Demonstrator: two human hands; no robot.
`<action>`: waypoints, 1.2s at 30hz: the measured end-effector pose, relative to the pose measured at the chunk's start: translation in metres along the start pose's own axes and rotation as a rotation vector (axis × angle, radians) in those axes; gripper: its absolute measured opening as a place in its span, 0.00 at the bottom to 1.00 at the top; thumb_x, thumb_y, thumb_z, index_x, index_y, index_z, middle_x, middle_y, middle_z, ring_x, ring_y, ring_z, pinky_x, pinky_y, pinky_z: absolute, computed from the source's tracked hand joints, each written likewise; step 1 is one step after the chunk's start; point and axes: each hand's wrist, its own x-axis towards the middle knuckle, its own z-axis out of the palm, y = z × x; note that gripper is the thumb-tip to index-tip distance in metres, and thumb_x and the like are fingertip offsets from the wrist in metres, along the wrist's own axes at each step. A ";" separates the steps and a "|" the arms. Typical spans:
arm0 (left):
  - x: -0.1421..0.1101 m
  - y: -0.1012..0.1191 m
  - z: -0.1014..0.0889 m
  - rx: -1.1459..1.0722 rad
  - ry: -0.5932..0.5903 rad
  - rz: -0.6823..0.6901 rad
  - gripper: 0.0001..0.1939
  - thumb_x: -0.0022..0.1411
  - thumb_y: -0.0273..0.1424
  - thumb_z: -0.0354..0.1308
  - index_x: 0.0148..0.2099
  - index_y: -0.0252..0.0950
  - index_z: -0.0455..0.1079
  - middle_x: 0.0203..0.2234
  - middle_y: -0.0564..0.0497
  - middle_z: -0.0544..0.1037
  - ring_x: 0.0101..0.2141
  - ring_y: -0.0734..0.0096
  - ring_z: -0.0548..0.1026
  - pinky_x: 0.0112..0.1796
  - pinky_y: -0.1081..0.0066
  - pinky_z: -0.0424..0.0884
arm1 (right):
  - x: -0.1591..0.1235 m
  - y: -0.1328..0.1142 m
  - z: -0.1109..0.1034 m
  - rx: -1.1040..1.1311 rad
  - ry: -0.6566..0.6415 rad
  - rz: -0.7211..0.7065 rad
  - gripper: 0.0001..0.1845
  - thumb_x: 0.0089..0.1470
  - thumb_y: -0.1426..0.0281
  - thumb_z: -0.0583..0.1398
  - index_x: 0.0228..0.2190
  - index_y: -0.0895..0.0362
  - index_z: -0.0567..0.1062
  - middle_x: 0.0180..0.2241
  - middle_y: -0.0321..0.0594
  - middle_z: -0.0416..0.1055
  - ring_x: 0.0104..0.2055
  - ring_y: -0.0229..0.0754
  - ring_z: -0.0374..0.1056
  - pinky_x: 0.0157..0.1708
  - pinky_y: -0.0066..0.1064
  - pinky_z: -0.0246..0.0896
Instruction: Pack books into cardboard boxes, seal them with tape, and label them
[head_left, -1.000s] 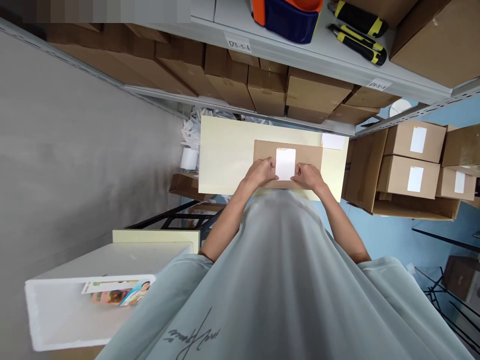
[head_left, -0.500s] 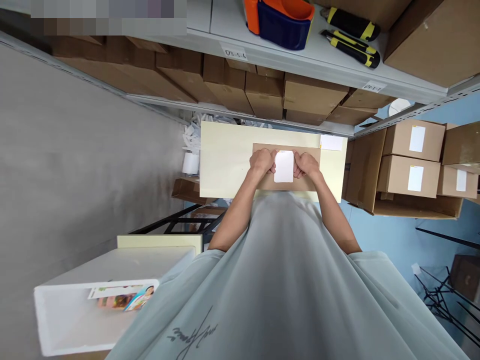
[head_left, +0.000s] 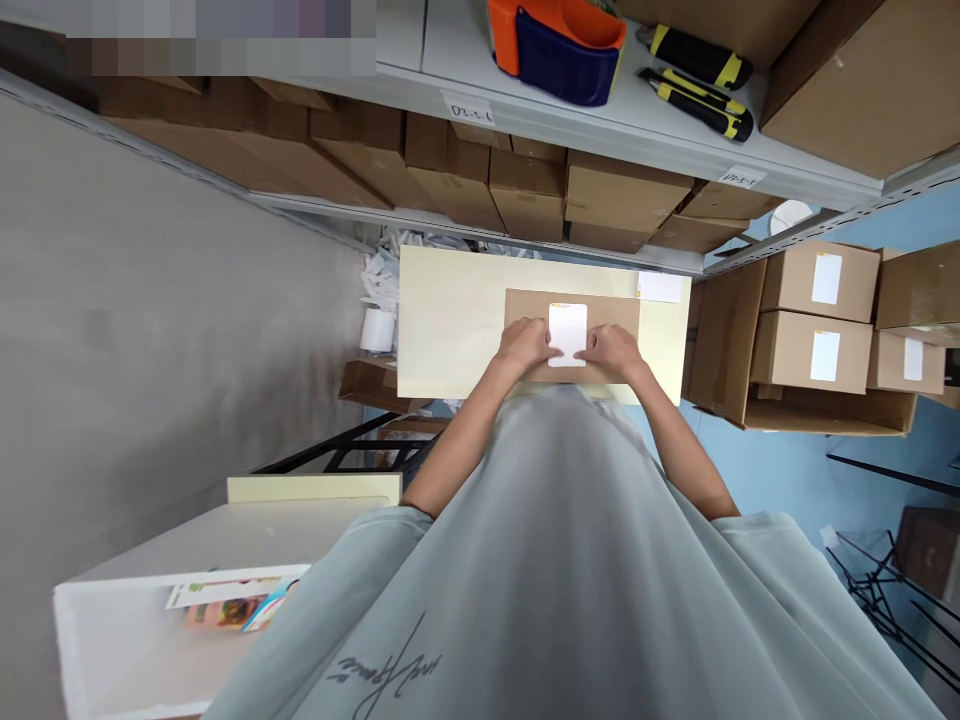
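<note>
A flat brown cardboard box [head_left: 571, 374] lies on the pale yellow tabletop in front of my body. On its upper face is a white label [head_left: 568, 335] with rounded corners and a small yellow mark at the top. My left hand [head_left: 526, 343] is closed, fingers curled, its thumb touching the label's lower left corner. On the other side my right hand [head_left: 613, 349] is curled the same way, thumb tip at the lower right corner. Neither hand shows anything inside its curled fingers. Both hands rest over the box.
Another white label sheet [head_left: 660, 287] lies at the table's [head_left: 450, 320] back right. Labelled boxes [head_left: 814, 350] sit in a large carton at right. Above, a shelf holds utility knives [head_left: 701, 100] and an orange-blue tape dispenser [head_left: 566, 50]. A white bin [head_left: 112, 640] stands lower left.
Both hands have slid toward my body along the label's sides, from its upper part to its lower corners. The label and box have stayed in place.
</note>
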 end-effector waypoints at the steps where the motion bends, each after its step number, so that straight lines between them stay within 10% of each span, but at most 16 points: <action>1: 0.005 0.001 -0.003 -0.024 0.002 -0.037 0.18 0.53 0.46 0.78 0.36 0.40 0.80 0.37 0.43 0.86 0.46 0.49 0.83 0.44 0.63 0.75 | 0.007 -0.002 -0.004 0.045 -0.015 0.033 0.20 0.61 0.51 0.70 0.27 0.53 0.80 0.33 0.43 0.84 0.42 0.49 0.80 0.47 0.35 0.69; 8: 0.024 0.016 -0.016 -0.318 -0.017 -0.203 0.39 0.78 0.54 0.45 0.20 0.37 0.71 0.24 0.44 0.84 0.25 0.65 0.80 0.36 0.66 0.72 | 0.031 -0.020 -0.019 0.248 -0.078 0.192 0.44 0.78 0.48 0.43 0.18 0.56 0.76 0.24 0.48 0.81 0.29 0.44 0.79 0.47 0.34 0.69; 15: -0.006 -0.004 0.002 -0.114 0.039 0.032 0.11 0.62 0.40 0.73 0.40 0.38 0.80 0.39 0.46 0.87 0.43 0.56 0.82 0.41 0.66 0.71 | -0.002 -0.004 0.003 -0.012 -0.003 0.015 0.09 0.61 0.61 0.71 0.35 0.53 0.82 0.39 0.40 0.84 0.43 0.46 0.78 0.42 0.30 0.65; 19: -0.013 -0.008 0.010 -0.042 0.005 0.068 0.26 0.54 0.36 0.79 0.53 0.38 0.79 0.48 0.43 0.85 0.49 0.51 0.81 0.45 0.64 0.73 | -0.001 -0.006 0.005 0.004 0.012 0.029 0.11 0.58 0.60 0.73 0.34 0.53 0.81 0.39 0.39 0.84 0.44 0.46 0.77 0.42 0.31 0.65; 24: 0.014 0.003 -0.010 -0.109 -0.040 -0.064 0.15 0.64 0.43 0.71 0.35 0.36 0.82 0.33 0.42 0.86 0.39 0.53 0.82 0.41 0.62 0.72 | 0.021 -0.024 -0.010 0.172 0.044 0.206 0.41 0.77 0.48 0.46 0.18 0.53 0.74 0.24 0.47 0.80 0.34 0.46 0.77 0.47 0.35 0.67; 28: 0.026 0.006 -0.020 -0.245 -0.160 -0.105 0.23 0.71 0.44 0.62 0.27 0.36 0.78 0.28 0.45 0.86 0.31 0.60 0.80 0.37 0.64 0.71 | 0.019 -0.024 -0.006 0.134 0.032 0.166 0.35 0.76 0.51 0.51 0.21 0.54 0.75 0.26 0.45 0.80 0.35 0.46 0.77 0.46 0.34 0.66; 31: 0.010 0.001 -0.010 -0.287 0.010 -0.023 0.25 0.77 0.42 0.53 0.29 0.37 0.77 0.30 0.44 0.86 0.36 0.60 0.82 0.40 0.65 0.71 | 0.000 -0.012 0.012 0.037 0.080 0.024 0.11 0.63 0.60 0.69 0.33 0.53 0.79 0.34 0.40 0.83 0.40 0.46 0.77 0.44 0.33 0.66; 36: -0.049 -0.045 0.028 -0.389 0.261 0.062 0.11 0.74 0.37 0.56 0.44 0.38 0.77 0.41 0.44 0.87 0.42 0.58 0.83 0.43 0.67 0.72 | -0.037 0.036 0.048 0.161 0.367 -0.158 0.12 0.62 0.65 0.67 0.47 0.53 0.78 0.43 0.44 0.81 0.46 0.49 0.76 0.54 0.40 0.68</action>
